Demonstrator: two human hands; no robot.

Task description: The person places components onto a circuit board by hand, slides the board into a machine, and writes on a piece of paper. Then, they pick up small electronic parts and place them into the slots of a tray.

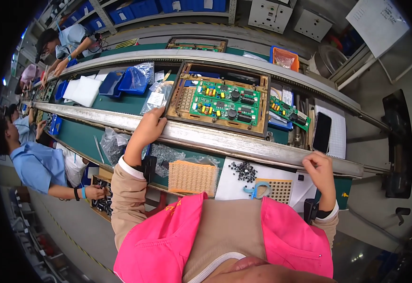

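Left hand (148,127): at the near left corner of the brown frame (210,121), over the near rail (215,140). Fingers close together, thumb beside them; whether they pinched anything, or touched the frame, could not be told.

Right hand (321,172): right of the frame and nearer the wearer, at the near rail's edge. Fingers loosely curled; whether they gripped the rail could not be told.

Brown frame: one, rectangular, lying flat between the near rail and the far rail (206,57). Long axis left to right, roughly along the rails, its right end slanted slightly toward the wearer. Within it, two green circuit boards (227,107), one behind the other, long axes likewise left to right; left of them, a tan perforated block (185,99).

Edges and room: near side of the frame along the near rail. Just beside its left edge, a labelled clear bag (156,99); further left, a strip of green surface (121,107) between the rails. Just beside its right edge, a loose circuit board (288,113); beyond that, a dark phone (322,132).

Containers: left of the frame, a blue bin (129,86) with clear plastic in it, and another blue bin (110,85), contents unclear. Beyond its far right corner, an orange box (291,61) holding a clear bag. On the frame's wearer side, a tan grid tray (193,177); right of that, small black parts (243,171), loose on white paper (227,184), and a second grid tray (281,191).
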